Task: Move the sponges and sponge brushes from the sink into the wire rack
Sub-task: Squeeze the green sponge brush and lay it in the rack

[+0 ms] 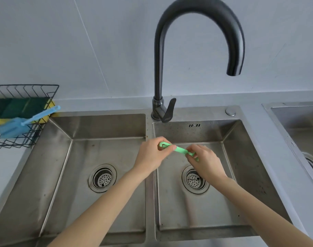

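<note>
Stainless steel double sink (107, 127) fills the view, with a black faucet (159, 68) at twelve o'clock. At nine o'clock, the wire rack (27, 90) holds green-yellow sponges (18, 107) and a blue sponge brush (27, 120). Above the right basin, left hand (152, 155) and right hand (205, 163) each pinch one end of a green sponge brush (178, 149).

right hand (206, 164) hides green brush (180, 149) head | wire rack (50, 93) cut off left
</note>
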A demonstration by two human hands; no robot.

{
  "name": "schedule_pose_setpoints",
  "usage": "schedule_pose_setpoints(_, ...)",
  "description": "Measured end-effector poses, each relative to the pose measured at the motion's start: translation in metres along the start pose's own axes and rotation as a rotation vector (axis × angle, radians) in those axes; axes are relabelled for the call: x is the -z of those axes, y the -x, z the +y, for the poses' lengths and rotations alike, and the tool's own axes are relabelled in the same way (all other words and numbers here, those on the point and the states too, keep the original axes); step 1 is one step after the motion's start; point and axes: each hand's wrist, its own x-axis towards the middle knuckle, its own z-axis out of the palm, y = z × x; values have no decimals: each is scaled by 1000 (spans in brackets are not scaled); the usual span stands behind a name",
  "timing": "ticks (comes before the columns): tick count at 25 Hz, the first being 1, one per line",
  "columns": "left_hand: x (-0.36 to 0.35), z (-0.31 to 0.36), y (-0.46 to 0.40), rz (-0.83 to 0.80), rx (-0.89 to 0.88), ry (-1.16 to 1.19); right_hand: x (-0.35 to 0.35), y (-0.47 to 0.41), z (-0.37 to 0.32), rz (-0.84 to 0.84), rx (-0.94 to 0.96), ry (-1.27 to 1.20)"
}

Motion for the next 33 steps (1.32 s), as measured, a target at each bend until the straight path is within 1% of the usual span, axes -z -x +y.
schedule_pose_setpoints(4,43,11,4,99,-40,61,13,-4,-40,28,110,-65)
schedule_pose_setpoints(8,84,15,8,219,-62,99,18,-10,-81,37,174,-150)
schedule_pose_setpoints(11,116,11,14,284,-87,115,14,-12,-115,-1,223,-201)
schedule_pose_setpoints(14,150,1,21,332,-94,187,7,-14,-154,-68,270,-264)
schedule_pose_setpoints(17,184,-12,29,351,-89,235,-4,-16,-193,-69,300,-332)
schedule_pose_setpoints(21,228,-40,40,317,-73,289,-22,-17,-242,-111,311,-405)
schedule_pose_setpoints(23,244,-56,44,289,-88,241,-30,-18,-259,-100,303,-413)
schedule_pose_setpoints(26,263,-84,52,165,-83,178,-43,-20,-287,-72,292,-414)
schedule_pose_setpoints(30,281,-124,66,-22,-12,136,-59,-22,-319,-57,272,-402)
schedule_pose_setpoints(33,291,-150,77,-113,38,82,-69,-25,-341,-76,235,-468)
